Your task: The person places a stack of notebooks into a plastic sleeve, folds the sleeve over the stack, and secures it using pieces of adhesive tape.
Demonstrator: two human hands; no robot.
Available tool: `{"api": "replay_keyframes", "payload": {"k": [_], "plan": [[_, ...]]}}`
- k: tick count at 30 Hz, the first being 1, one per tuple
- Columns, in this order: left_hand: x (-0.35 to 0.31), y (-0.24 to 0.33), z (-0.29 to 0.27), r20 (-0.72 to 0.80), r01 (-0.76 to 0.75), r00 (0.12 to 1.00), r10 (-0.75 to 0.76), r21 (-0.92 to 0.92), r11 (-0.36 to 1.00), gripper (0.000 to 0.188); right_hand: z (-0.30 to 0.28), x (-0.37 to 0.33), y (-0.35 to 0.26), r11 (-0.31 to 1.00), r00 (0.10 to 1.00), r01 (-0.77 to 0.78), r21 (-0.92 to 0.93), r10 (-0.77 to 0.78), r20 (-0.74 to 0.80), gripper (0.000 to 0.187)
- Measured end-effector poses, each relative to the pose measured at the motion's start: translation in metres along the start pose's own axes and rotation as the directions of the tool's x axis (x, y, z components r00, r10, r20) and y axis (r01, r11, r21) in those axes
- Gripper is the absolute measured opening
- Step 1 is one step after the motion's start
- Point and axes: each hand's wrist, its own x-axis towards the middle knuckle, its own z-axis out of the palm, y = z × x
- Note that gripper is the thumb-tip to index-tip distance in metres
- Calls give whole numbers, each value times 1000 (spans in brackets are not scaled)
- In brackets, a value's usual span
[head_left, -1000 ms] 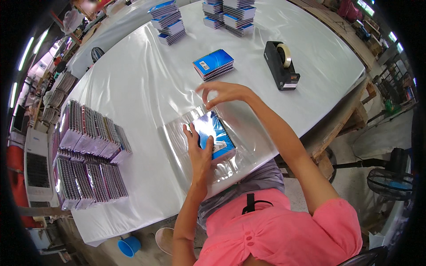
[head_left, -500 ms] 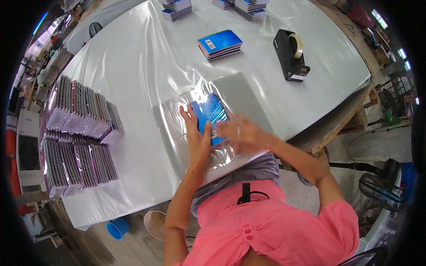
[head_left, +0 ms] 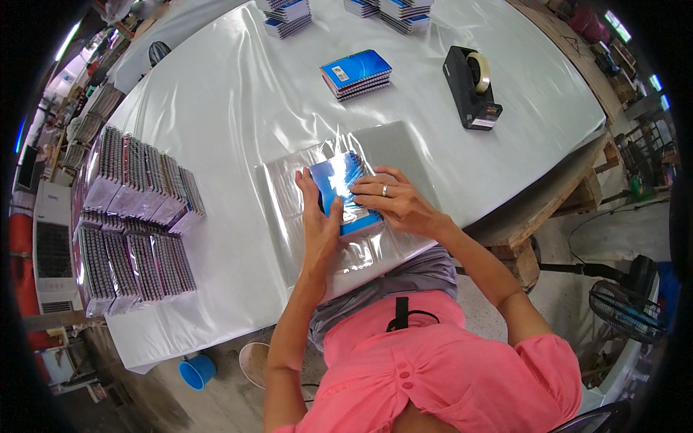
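Note:
A small stack of blue spiral notebooks (head_left: 341, 186) lies on a sheet of clear plastic wrap (head_left: 283, 209) at the near edge of the white table (head_left: 238, 94). My left hand (head_left: 317, 227) presses against the stack's left side, fingers pointing away from me. My right hand (head_left: 393, 203), with a ring on one finger, lies flat on top of the stack and its right side. Clear film is folded over the notebooks under both hands.
A second blue notebook stack (head_left: 357, 73) lies further out, with a black tape dispenser (head_left: 473, 88) to its right. Rows of wrapped notebook packs (head_left: 133, 216) fill the table's left side. More stacks (head_left: 285, 14) stand at the far edge. A fan (head_left: 628, 307) stands at right.
My right hand came back from reaching toward the far side and now rests on the stack. Both hands have closed in on the notebooks with the film over them.

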Motion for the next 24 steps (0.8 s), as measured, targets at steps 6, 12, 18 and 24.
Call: {"api": "replay_keyframes", "payload": {"k": [6, 12, 18, 24], "plan": [[-4, 6, -3, 0, 14, 1000, -14, 60, 998, 75, -1, -1, -12, 998, 998, -54, -23, 54, -33, 33], [-4, -2, -2, 12, -53, 999, 52, 161, 986, 67, 2, -5, -14, 997, 994, -71, -29, 74, 83, 37], [2, -6, -4, 107, -95, 992, 65, 302, 949, 59, -9, 2, -22, 994, 985, -66, -84, 79, 155, 37], [-2, 10, -13, 92, 51, 994, -58, 73, 996, 68, -7, 7, -31, 969, 983, -27, -247, 71, 172, 38]]}}
